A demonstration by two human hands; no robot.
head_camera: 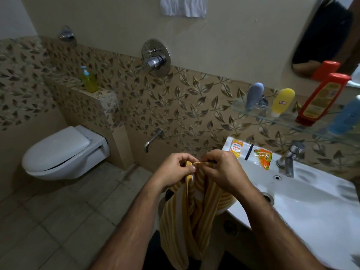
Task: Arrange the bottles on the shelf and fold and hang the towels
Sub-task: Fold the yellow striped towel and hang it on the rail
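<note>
While both hands pinch its top hem, left hand [176, 168] and right hand [220, 168] close together, the yellow striped towel [191, 211] hangs bunched beside the sink [311, 211]. Risk: twisted folds, lopsided fold; loosened pinch drops it floorward.

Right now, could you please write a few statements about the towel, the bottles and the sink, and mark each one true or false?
1. Both hands, left hand and right hand, pinch the top edge of the striped towel. True.
2. The striped towel is blue and white. False: it is yellow and white.
3. A red bottle stands on the glass shelf. True.
4. The toilet lid is up. False: it is down.
5. Two sachets lie on the sink rim. True.
</note>
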